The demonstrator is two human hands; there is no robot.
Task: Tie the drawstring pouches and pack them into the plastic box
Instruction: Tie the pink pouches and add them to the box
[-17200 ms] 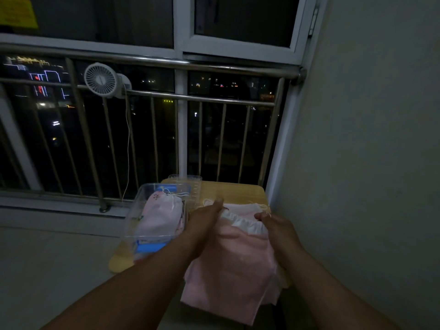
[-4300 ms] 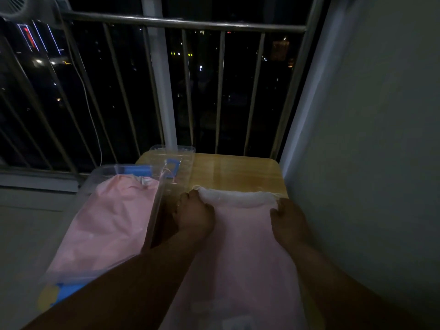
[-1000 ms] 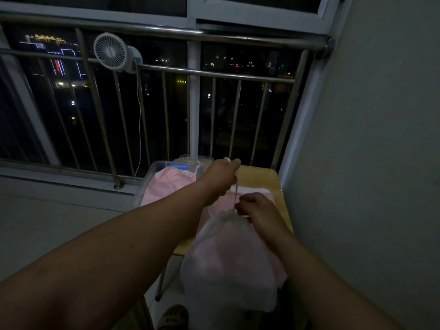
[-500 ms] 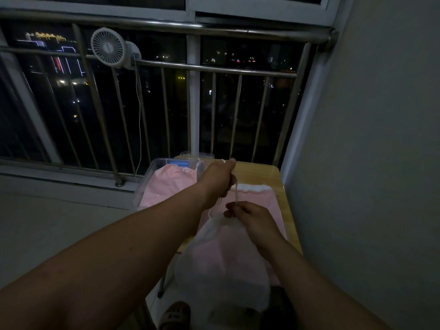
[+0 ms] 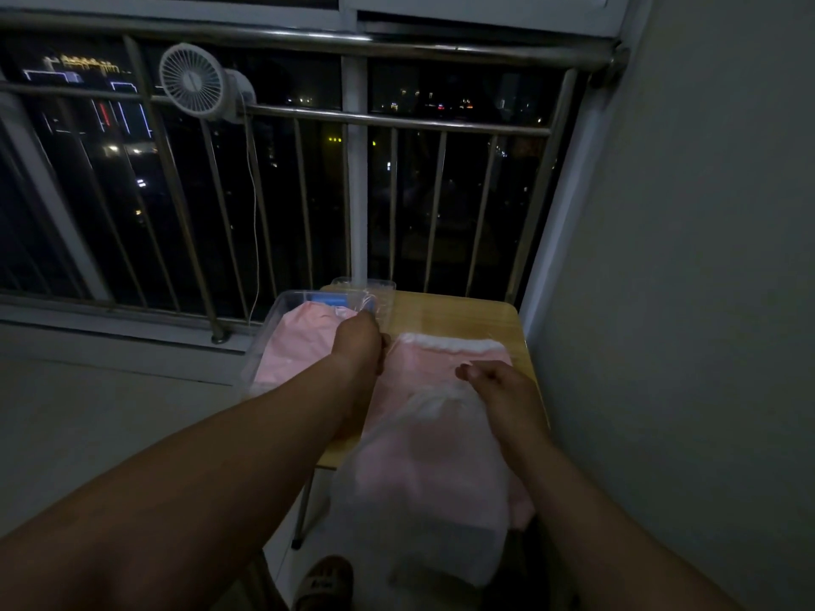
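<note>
A pink pouch in a pale sheer cover [image 5: 430, 474] hangs off the near edge of the small wooden table [image 5: 445, 313], its neck gathered. My right hand [image 5: 498, 392] pinches that gathered neck. My left hand [image 5: 359, 341] is curled, apparently around the thin drawstring, up and to the left of the neck; the cord itself is too faint to see. Another pink pouch with a white top hem [image 5: 434, 361] lies flat on the table beneath. The clear plastic box [image 5: 282, 308] stands at the table's left with a pink pouch [image 5: 297, 341] inside.
The box's clear lid [image 5: 379, 286] lies behind the box. A metal railing [image 5: 397, 121] with a small white fan [image 5: 194, 79] clipped on runs behind the table. A grey wall [image 5: 683, 258] closes the right side. My sandalled foot [image 5: 324, 582] is below the table.
Within the last second my left hand has dropped lower and leftward toward the box, while my right hand stays on the pouch's gathered neck. The camera has tilted slightly.
</note>
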